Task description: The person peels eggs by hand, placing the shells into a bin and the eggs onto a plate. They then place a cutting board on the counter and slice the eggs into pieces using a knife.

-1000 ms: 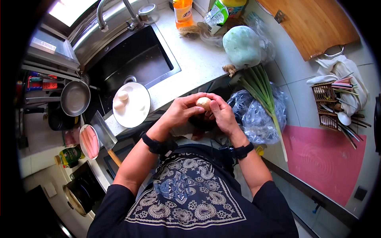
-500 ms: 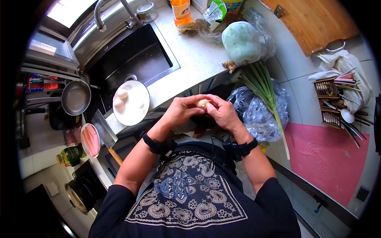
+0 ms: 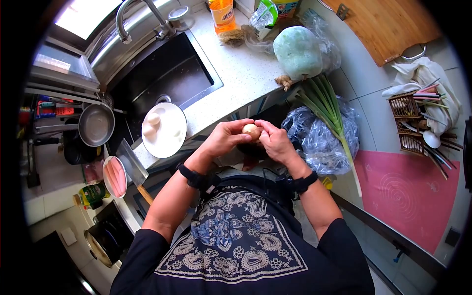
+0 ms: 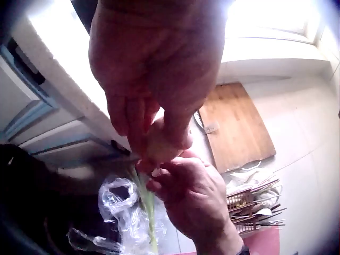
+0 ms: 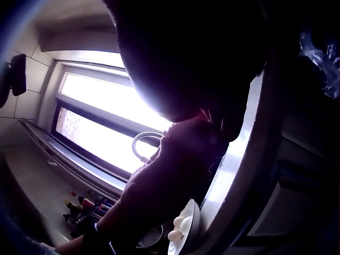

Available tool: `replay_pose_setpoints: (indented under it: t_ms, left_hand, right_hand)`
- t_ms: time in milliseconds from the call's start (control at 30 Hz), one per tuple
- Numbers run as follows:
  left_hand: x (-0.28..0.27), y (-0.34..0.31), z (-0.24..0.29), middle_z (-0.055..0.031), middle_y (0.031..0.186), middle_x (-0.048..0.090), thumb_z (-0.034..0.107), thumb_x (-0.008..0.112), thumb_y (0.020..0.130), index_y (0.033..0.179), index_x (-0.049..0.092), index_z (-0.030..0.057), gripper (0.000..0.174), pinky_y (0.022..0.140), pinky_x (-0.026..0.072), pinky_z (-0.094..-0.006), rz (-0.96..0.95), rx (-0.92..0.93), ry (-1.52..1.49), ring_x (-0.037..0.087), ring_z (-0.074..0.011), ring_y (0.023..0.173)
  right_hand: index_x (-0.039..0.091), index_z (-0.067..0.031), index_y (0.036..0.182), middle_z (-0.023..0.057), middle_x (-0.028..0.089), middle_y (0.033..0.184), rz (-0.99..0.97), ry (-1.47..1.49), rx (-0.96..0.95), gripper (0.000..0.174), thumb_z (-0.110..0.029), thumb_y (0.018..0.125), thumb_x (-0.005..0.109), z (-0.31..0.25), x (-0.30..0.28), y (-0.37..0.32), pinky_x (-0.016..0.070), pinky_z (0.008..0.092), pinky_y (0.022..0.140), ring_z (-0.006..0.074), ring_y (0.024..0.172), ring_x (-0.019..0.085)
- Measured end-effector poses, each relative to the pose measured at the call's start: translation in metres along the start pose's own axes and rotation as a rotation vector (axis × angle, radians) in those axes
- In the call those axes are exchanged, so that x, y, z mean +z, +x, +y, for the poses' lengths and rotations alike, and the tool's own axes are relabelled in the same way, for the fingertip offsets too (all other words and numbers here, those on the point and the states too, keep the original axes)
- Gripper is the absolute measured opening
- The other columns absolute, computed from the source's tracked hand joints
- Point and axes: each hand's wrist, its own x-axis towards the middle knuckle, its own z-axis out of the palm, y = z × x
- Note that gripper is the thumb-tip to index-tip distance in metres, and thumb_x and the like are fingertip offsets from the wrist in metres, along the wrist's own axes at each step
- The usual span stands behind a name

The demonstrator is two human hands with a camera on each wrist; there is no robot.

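Note:
In the head view, a light-brown egg (image 3: 251, 131) is held up between both hands in front of the body. My left hand (image 3: 222, 139) grips it from one side with thumb and fingers. My right hand (image 3: 278, 145) has its fingers curled and pinches at the other side of the egg. The left wrist view has the fingertips of both hands meeting around it, with a small pale fragment by the right fingers. Beside the left forearm, a white plate (image 3: 166, 132) bears several eggs (image 3: 153, 119).
Behind the plate lies a black sink (image 3: 167, 73). A cleaver (image 3: 132, 162) and a dish of pink sausages (image 3: 115, 177) are at the left. On the right are spring onions (image 3: 327, 113) on a plastic bag (image 3: 314, 147), a winter melon (image 3: 297, 51) and a pink mat (image 3: 400, 196).
The right thumb and fingers have shifted from the front of the egg to its side, so more of the egg shows. Both hands stay in nearly the same place.

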Motion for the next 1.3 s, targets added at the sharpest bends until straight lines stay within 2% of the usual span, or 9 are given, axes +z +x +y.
replay_pose_setpoints:
  t_ms: [200,300,600,700,800,900,1100,1200,1300]
  left_hand:
    - [0.002,0.003,-0.001,-0.0053,0.119,0.062,0.007,0.068,0.089,0.135,0.052,0.0030,0.049,0.096,0.0487,-0.0281,-0.021,-0.009,-0.063,0.059,-0.0128,0.107]
    - [0.002,0.003,-0.002,-0.0056,0.119,0.062,0.007,0.068,0.089,0.135,0.051,0.0030,0.049,0.096,0.0485,-0.0280,-0.019,-0.019,-0.075,0.059,-0.0129,0.107]
    - [0.005,0.004,-0.004,-0.0052,0.118,0.063,0.008,0.066,0.091,0.135,0.052,0.0024,0.046,0.095,0.0480,-0.0277,-0.036,-0.015,-0.022,0.059,-0.0123,0.107]
    - [0.004,0.001,-0.005,-0.0052,0.118,0.063,0.010,0.066,0.092,0.135,0.051,0.0024,0.046,0.096,0.0470,-0.0282,-0.039,-0.018,-0.043,0.059,-0.0125,0.108]
    - [0.002,-0.001,-0.008,-0.0052,0.121,0.061,0.011,0.065,0.092,0.137,0.049,0.0027,0.048,0.098,0.0455,-0.0292,-0.055,-0.019,-0.089,0.057,-0.0131,0.110]
    - [0.001,-0.003,-0.009,-0.0055,0.125,0.059,0.012,0.065,0.093,0.139,0.046,0.0032,0.051,0.101,0.0436,-0.0300,-0.075,-0.014,-0.109,0.056,-0.0139,0.113]
    - [-0.002,-0.005,-0.010,-0.0059,0.128,0.057,0.012,0.065,0.092,0.141,0.044,0.0038,0.054,0.104,0.0412,-0.0301,-0.101,-0.014,-0.176,0.054,-0.0150,0.117]
    - [0.002,-0.006,-0.004,-0.0057,0.128,0.057,0.013,0.066,0.092,0.140,0.045,0.0036,0.054,0.103,0.0416,-0.0297,-0.114,-0.024,-0.195,0.055,-0.0148,0.116]
    - [0.001,-0.005,-0.005,-0.0052,0.126,0.059,0.015,0.068,0.091,0.138,0.047,0.0033,0.053,0.102,0.0427,-0.0295,-0.094,-0.035,-0.150,0.056,-0.0143,0.114]
  right_hand:
    - [0.059,0.0010,0.120,0.0224,0.068,0.103,-0.007,0.078,0.074,0.034,-0.015,0.091,0.050,0.000,-0.004,0.000,0.0543,0.0363,0.082,0.0305,0.094,0.069]
    - [0.059,0.0008,0.120,0.0214,0.068,0.104,-0.009,0.067,0.025,0.035,-0.017,0.091,0.053,-0.002,-0.006,-0.001,0.0541,0.0355,0.082,0.0284,0.096,0.069]
    - [0.061,-0.0008,0.112,0.0242,0.066,0.094,0.046,-0.121,-0.132,0.027,-0.015,0.090,0.055,0.001,-0.002,-0.001,0.0548,0.0403,0.073,0.0394,0.087,0.066]
    - [0.061,-0.0017,0.112,0.0236,0.066,0.095,0.099,-0.141,-0.163,0.026,-0.013,0.090,0.055,0.009,0.000,-0.002,0.0548,0.0408,0.072,0.0391,0.085,0.067]
    - [0.062,-0.0016,0.113,0.0237,0.067,0.094,0.093,-0.048,-0.067,0.026,-0.012,0.090,0.055,0.007,-0.002,-0.005,0.0549,0.0394,0.073,0.0373,0.085,0.068]
    - [0.062,-0.0016,0.114,0.0215,0.068,0.095,0.068,-0.006,0.005,0.028,-0.012,0.089,0.056,0.011,-0.002,-0.006,0.0550,0.0367,0.075,0.0325,0.087,0.070]
    - [0.062,-0.0011,0.117,0.0113,0.071,0.094,-0.007,0.251,0.126,0.032,-0.021,0.092,0.061,0.017,-0.001,-0.007,0.0536,0.0293,0.077,0.0149,0.084,0.067]
    - [0.064,-0.0003,0.114,0.0096,0.071,0.093,-0.028,0.247,0.104,0.034,-0.025,0.092,0.065,0.011,-0.001,-0.007,0.0529,0.0271,0.076,0.0111,0.081,0.065]
    - [0.065,0.0004,0.111,0.0103,0.071,0.093,-0.036,0.228,0.106,0.033,-0.025,0.090,0.068,0.010,-0.001,-0.008,0.0530,0.0268,0.076,0.0116,0.082,0.066]
